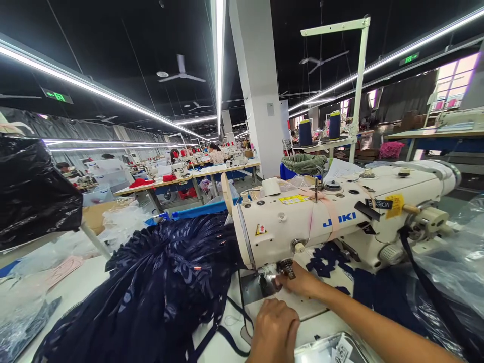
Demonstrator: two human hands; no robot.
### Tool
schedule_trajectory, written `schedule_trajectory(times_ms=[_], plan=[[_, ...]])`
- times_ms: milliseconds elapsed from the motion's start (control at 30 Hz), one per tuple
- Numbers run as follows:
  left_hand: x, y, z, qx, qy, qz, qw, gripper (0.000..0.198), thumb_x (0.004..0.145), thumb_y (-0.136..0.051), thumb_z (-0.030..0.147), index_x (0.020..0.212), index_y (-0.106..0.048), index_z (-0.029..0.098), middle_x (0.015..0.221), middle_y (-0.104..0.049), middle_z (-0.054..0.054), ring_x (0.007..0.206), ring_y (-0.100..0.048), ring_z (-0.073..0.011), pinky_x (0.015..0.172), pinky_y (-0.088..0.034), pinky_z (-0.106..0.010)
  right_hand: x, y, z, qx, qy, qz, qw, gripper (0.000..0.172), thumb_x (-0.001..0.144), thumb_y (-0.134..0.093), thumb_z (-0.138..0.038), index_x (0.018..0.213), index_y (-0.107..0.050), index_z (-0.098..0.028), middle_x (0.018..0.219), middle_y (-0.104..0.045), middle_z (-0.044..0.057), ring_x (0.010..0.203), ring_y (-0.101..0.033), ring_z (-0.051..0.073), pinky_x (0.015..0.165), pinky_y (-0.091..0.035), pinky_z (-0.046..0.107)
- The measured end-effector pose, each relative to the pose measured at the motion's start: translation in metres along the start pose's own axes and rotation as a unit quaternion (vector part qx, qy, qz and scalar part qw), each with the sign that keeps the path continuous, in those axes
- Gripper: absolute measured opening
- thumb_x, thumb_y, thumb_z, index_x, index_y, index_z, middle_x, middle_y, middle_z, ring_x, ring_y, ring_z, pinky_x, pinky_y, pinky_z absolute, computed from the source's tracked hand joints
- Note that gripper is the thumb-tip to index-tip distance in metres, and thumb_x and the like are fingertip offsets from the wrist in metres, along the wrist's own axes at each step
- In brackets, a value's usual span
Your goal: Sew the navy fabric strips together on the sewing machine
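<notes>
A cream sewing machine (340,222) stands on the white table (86,282). My right hand (300,283) reaches under its head, fingers pinched close to the needle and presser foot (282,275); what they hold is hidden. My left hand (274,333) rests curled on the table in front of the needle plate, fingers closed, over a thin dark strap (230,322). A large heap of navy patterned fabric (159,287) lies left of the machine.
A black plastic bag (34,191) hangs at the left. Clear plastic sheeting (454,272) lies at the right. Two blue thread cones (319,128) stand on a rack behind. A metal tray (333,350) sits at the front edge. Other people work at distant tables.
</notes>
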State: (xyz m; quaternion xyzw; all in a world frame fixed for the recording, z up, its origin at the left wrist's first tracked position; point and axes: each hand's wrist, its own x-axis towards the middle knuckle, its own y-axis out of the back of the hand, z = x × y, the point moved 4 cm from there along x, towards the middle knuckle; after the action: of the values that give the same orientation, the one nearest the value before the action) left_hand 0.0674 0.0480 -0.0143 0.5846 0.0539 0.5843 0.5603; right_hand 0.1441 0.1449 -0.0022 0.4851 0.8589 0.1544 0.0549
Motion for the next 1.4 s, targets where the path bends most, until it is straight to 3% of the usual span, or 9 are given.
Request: schedule_trajectory(times_ms=[233,367,533,667,767,833,900,1067,1400], plan=[[-0.006,-0.006,0.003,-0.038,-0.013,0.022,0.999,0.029,0.08,-0.037,0.022,0.059,-0.056,0.02,0.05,-0.055,-0.003,0.051,-0.05,-0.0163,0.052,-0.038,-0.027,-0.02,-0.02,-0.018,0.28,-0.127,-0.116,0.944,0.028,0.06,-0.064,-0.038,0.069,-0.056,-0.013,0.054,-0.057,-0.001,0.034,-0.038,0.004,0.039,-0.03,0.018],[-0.017,0.016,0.021,-0.157,-0.027,-0.102,0.982,0.036,0.086,-0.039,0.035,0.062,-0.062,0.022,0.053,-0.06,-0.003,0.05,-0.054,-0.0138,0.055,-0.041,-0.024,-0.025,-0.011,-0.007,0.214,-0.094,-0.062,0.97,0.026,0.054,-0.066,-0.037,0.058,-0.055,-0.014,0.043,-0.047,-0.006,0.034,-0.038,0.006,0.039,-0.031,0.02],[-0.009,0.063,0.014,-0.224,0.108,-0.01,0.969,0.026,0.076,-0.053,0.039,0.058,-0.06,0.022,0.087,-0.064,-0.008,0.078,-0.059,-0.021,0.068,-0.043,-0.03,-0.044,0.007,-0.005,0.12,-0.006,-0.017,0.993,0.019,0.06,-0.064,-0.033,0.057,-0.059,-0.015,0.049,-0.052,-0.003,0.051,-0.047,0.011,0.055,-0.037,0.024],[0.016,0.063,0.002,-0.407,0.269,-0.067,0.87,0.027,0.071,-0.054,0.036,0.094,-0.055,0.021,0.097,-0.06,-0.009,0.056,-0.057,-0.0137,0.059,-0.042,-0.029,-0.061,0.001,-0.021,0.161,0.041,-0.061,0.984,0.019,0.062,-0.067,-0.034,0.06,-0.061,-0.016,0.072,-0.061,0.001,0.074,-0.055,0.015,0.072,-0.039,0.027],[0.027,0.049,0.012,-0.521,0.285,-0.146,0.791,0.042,0.064,-0.061,0.033,0.102,-0.051,0.02,0.089,-0.059,-0.005,0.052,-0.055,-0.0111,0.057,-0.041,-0.027,-0.067,-0.01,-0.031,0.216,0.06,-0.139,0.965,0.021,0.068,-0.064,-0.036,0.063,-0.059,-0.016,0.061,-0.059,-0.001,0.062,-0.057,0.014,0.071,-0.041,0.03],[0.027,0.04,0.016,-0.541,0.287,-0.169,0.772,0.043,0.062,-0.064,0.03,0.101,-0.052,0.018,0.077,-0.058,-0.002,0.053,-0.054,-0.0111,0.059,-0.041,-0.027,-0.067,-0.014,-0.031,0.237,0.049,-0.158,0.957,0.024,0.068,-0.064,-0.037,0.062,-0.057,-0.015,0.053,-0.056,-0.002,0.052,-0.055,0.013,0.064,-0.042,0.03],[0.024,0.035,0.013,-0.512,0.285,-0.145,0.797,0.037,0.061,-0.063,0.027,0.095,-0.055,0.016,0.066,-0.054,0.002,0.052,-0.05,-0.0107,0.057,-0.042,-0.027,-0.065,-0.011,-0.028,0.24,0.04,-0.117,0.963,0.025,0.064,-0.068,-0.037,0.06,-0.057,-0.015,0.056,-0.056,-0.002,0.054,-0.054,0.013,0.062,-0.041,0.028],[0.017,0.044,-0.004,-0.241,0.201,-0.005,0.949,0.018,0.069,-0.051,0.02,0.08,-0.065,0.019,0.058,-0.05,0.002,0.056,-0.048,-0.0125,0.057,-0.039,-0.025,-0.059,-0.002,-0.019,0.212,0.028,0.02,0.977,0.024,0.059,-0.07,-0.036,0.058,-0.06,-0.015,0.081,-0.06,0.002,0.079,-0.053,0.016,0.078,-0.035,0.029],[0.012,0.05,-0.004,-0.097,0.144,0.04,0.984,0.021,0.074,-0.05,0.024,0.083,-0.069,0.021,0.057,-0.048,0.001,0.049,-0.044,-0.0125,0.047,-0.038,-0.022,-0.052,-0.011,-0.016,0.112,0.036,0.034,0.992,0.025,0.064,-0.057,-0.039,0.058,-0.053,-0.016,0.059,-0.05,-0.001,0.06,-0.044,0.013,0.064,-0.034,0.027]])
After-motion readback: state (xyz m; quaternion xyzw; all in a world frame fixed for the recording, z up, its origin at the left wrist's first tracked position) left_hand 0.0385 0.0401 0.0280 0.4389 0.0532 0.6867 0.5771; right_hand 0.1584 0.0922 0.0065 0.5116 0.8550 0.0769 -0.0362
